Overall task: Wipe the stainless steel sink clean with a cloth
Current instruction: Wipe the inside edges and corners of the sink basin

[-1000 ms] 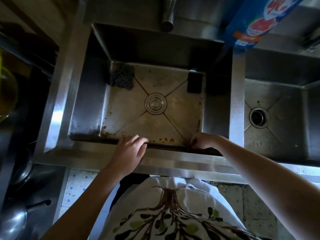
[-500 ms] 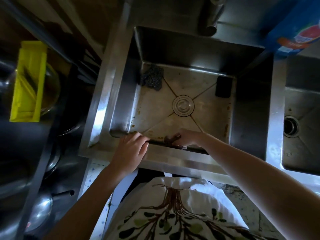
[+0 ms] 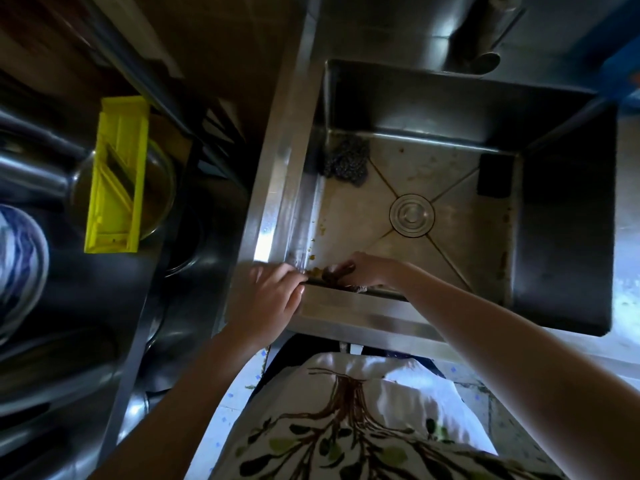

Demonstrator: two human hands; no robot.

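The stainless steel sink [image 3: 287,188] fills the upper right, its floor stained brown around a round drain cover [image 3: 411,216]. My right hand [image 3: 370,270] is low inside the basin at the near wall, gripping a dark brown cloth [image 3: 337,271] that pokes out to its left. Brown crumbs lie beside the cloth in the near left corner. My left hand [image 3: 268,299] rests on the sink's front rim at that corner, fingers bent over the edge.
A steel wool scourer [image 3: 344,161] sits in the far left corner of the basin, a black sponge [image 3: 493,178] at the far right. The faucet spout [image 3: 485,36] hangs above. A yellow plastic rack [image 3: 116,178] and metal pots stand to the left.
My right hand with the cloth has slid left along the near wall toward the corner. My view has turned left, bringing the yellow rack and pots into sight.
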